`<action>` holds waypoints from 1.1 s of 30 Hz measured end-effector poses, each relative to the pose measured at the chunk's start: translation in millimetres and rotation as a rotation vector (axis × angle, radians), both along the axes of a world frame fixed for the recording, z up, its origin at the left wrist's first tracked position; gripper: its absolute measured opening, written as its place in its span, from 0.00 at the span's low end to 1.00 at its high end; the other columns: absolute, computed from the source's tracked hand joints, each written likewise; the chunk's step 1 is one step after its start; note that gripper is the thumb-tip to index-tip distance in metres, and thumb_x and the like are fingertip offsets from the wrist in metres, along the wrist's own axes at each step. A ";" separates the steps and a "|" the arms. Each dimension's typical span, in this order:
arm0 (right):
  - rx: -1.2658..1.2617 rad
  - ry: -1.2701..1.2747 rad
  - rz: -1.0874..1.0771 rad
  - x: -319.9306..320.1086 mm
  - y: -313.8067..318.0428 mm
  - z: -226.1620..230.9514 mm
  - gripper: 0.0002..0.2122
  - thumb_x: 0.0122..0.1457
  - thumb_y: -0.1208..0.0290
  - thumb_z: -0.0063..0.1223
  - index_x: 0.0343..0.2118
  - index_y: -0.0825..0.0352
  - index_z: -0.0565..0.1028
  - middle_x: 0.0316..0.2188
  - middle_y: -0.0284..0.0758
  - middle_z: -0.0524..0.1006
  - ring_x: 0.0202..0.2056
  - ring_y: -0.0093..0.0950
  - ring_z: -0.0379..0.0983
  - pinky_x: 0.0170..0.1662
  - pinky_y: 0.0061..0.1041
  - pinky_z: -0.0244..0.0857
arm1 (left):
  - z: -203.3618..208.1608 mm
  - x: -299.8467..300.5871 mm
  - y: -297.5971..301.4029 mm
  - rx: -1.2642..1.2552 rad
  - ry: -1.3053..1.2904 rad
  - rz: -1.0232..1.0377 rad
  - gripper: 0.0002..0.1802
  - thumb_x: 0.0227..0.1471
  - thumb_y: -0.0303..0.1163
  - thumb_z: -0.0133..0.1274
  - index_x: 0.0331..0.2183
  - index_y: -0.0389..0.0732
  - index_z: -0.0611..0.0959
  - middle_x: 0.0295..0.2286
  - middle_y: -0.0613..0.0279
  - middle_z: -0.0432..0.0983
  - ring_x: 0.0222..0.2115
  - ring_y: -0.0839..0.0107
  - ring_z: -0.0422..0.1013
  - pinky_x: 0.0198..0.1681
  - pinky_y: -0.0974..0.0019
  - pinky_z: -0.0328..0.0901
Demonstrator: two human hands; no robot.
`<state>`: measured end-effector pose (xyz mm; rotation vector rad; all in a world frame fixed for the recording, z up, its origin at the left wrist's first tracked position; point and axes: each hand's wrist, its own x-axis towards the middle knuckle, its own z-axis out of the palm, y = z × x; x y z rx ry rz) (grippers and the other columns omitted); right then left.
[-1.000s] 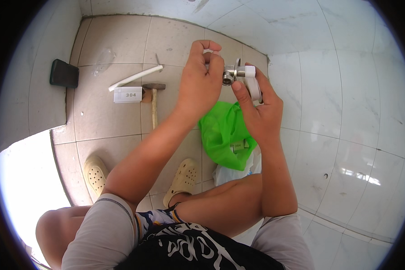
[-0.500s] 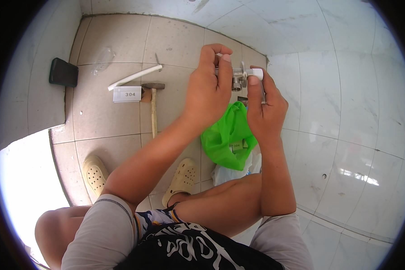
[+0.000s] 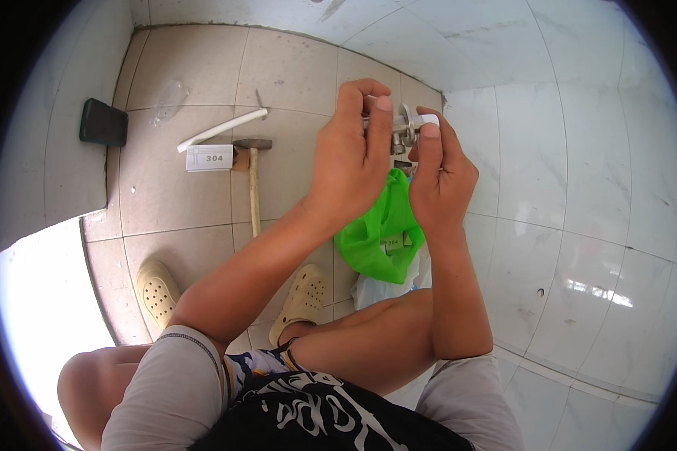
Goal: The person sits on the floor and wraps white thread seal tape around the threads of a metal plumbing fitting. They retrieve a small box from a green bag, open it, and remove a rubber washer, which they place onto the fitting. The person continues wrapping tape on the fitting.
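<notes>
Between my two hands, above the green bag, is a chrome angle valve (image 3: 398,143) with a round flange and a white end piece (image 3: 429,119). My left hand (image 3: 350,158) is closed around the valve's left end, fingers curled over and thumb pressed along it, so that end is mostly hidden. At the other side my right hand (image 3: 445,177) pinches the white end beside the flange, thumb in front and fingers behind. Whether the white part is a cap or wound tape I cannot tell. The valve's short side outlet points down towards me.
Below my hands sits an open green bag (image 3: 368,244) with a small box inside, beside a pale plastic bag (image 3: 376,292). Left on the tiled floor lie a hammer (image 3: 254,184), a white bent tube (image 3: 222,131), a small box (image 3: 210,158) and clear plastic (image 3: 171,103). A phone (image 3: 104,122) leans by the left wall.
The valve and its flange have turned a little between my hands. My right thumb and fingers have shifted slightly on the white end, covering more of it. My left hand keeps its grip.
</notes>
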<state>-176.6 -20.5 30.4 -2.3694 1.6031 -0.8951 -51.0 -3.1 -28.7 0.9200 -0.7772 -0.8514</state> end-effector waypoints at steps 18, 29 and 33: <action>0.222 0.028 0.041 -12.9 0.0 11.5 0.20 0.70 0.60 0.60 0.58 0.69 0.79 0.30 0.37 0.84 0.31 0.27 0.79 0.37 0.29 0.71 | -7.2 20.1 -13.6 0.181 0.276 -0.364 0.20 0.73 0.44 0.53 0.55 0.39 0.81 0.31 0.69 0.75 0.22 0.83 0.67 0.25 0.75 0.63; -0.016 0.367 0.144 -12.4 5.4 20.9 0.19 0.64 0.68 0.64 0.58 0.64 0.81 0.39 0.39 0.85 0.38 0.37 0.79 0.46 0.36 0.70 | -18.6 22.5 -20.8 0.140 0.162 -0.295 0.19 0.72 0.43 0.54 0.54 0.40 0.83 0.30 0.70 0.74 0.23 0.84 0.66 0.24 0.75 0.61; 0.054 0.270 0.117 -12.7 4.7 19.4 0.19 0.63 0.68 0.65 0.56 0.65 0.81 0.36 0.39 0.85 0.35 0.39 0.79 0.40 0.37 0.71 | -23.8 17.5 -20.4 0.112 0.005 -0.218 0.18 0.72 0.42 0.55 0.54 0.41 0.83 0.31 0.68 0.77 0.25 0.83 0.68 0.27 0.74 0.65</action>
